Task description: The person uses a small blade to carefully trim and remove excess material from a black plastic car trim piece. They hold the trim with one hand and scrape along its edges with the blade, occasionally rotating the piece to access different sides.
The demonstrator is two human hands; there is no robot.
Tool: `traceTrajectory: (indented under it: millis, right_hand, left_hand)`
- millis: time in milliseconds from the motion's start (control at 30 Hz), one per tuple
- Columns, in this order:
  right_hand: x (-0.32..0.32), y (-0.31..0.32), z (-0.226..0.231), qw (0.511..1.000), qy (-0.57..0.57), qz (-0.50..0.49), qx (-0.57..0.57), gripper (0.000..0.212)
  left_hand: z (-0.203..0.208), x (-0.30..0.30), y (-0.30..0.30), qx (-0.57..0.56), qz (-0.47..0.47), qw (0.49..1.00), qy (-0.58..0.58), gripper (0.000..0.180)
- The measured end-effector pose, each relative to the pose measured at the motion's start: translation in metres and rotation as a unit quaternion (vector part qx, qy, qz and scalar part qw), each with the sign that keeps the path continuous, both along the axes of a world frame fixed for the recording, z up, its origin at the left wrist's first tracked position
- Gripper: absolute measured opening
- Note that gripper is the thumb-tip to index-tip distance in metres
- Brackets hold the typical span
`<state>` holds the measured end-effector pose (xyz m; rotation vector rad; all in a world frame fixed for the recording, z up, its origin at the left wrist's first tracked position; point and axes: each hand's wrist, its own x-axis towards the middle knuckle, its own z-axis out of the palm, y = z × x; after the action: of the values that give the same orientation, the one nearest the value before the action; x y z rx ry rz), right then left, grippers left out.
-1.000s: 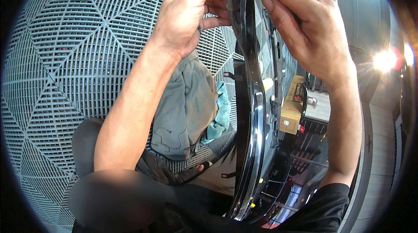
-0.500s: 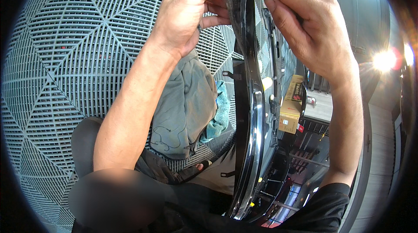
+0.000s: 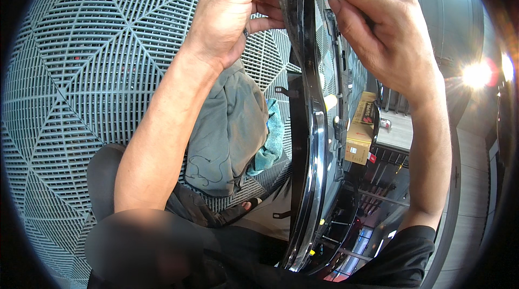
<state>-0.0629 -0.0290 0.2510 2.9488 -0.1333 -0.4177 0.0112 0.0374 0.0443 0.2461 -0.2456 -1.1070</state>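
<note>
A long, glossy black car trim panel [image 3: 317,148] runs from the lower middle up to the top edge, with a bright reflective band along it. At its far end a dark, flexible-looking strip [image 3: 290,10] lies along the edge. My left hand [image 3: 221,27] grips that end from the left, thumb on top and fingers curled behind. From the right, my right hand [image 3: 386,37] presses its index finger and thumb onto the same end. Both fingertips run up to the picture's top edge, so exactly what they pinch there is partly cut off.
Grey grid floor tiles [image 3: 97,83] spread across the left. A crumpled grey-green garment [image 3: 221,127] and a teal cloth [image 3: 268,145] lie left of the panel. Beyond it are a cardboard box [image 3: 358,143] and a bright lamp [image 3: 478,75].
Both hands keep nearly the same hold on the far end. The view and my left arm have shifted very slightly; nothing has been let go.
</note>
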Motion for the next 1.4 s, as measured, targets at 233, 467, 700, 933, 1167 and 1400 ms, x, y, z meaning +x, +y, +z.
traceTrajectory:
  millis: [233, 467, 700, 933, 1167, 1400]
  right_hand:
    - [0.004, 0.005, -0.002, 0.999, -0.004, 0.042, -0.016, 0.047]
    - [0.006, 0.008, -0.002, 0.998, 0.005, 0.038, -0.042, 0.047]
    - [-0.004, -0.003, -0.001, 0.998, -0.008, 0.055, -0.016, 0.048]
    - [0.001, 0.007, 0.004, 0.998, -0.021, 0.022, 0.058, 0.041]
    - [-0.007, 0.016, -0.002, 0.994, -0.102, -0.035, -0.007, 0.025]
    - [-0.013, 0.015, -0.003, 0.990, -0.102, -0.069, 0.073, 0.021]
  left_hand:
    - [0.001, -0.001, 0.000, 0.023, 0.001, 1.000, -0.011, 0.047]
    - [-0.002, 0.000, -0.002, 0.016, -0.004, 1.000, -0.001, 0.046]
    - [0.001, 0.000, -0.002, 0.031, -0.004, 1.000, 0.004, 0.045]
    - [-0.001, 0.000, -0.003, 0.022, -0.007, 1.000, 0.010, 0.046]
    - [0.004, 0.000, -0.001, 0.047, -0.006, 0.999, 0.008, 0.046]
    - [0.007, 0.002, 0.002, 0.021, 0.004, 1.000, -0.005, 0.045]
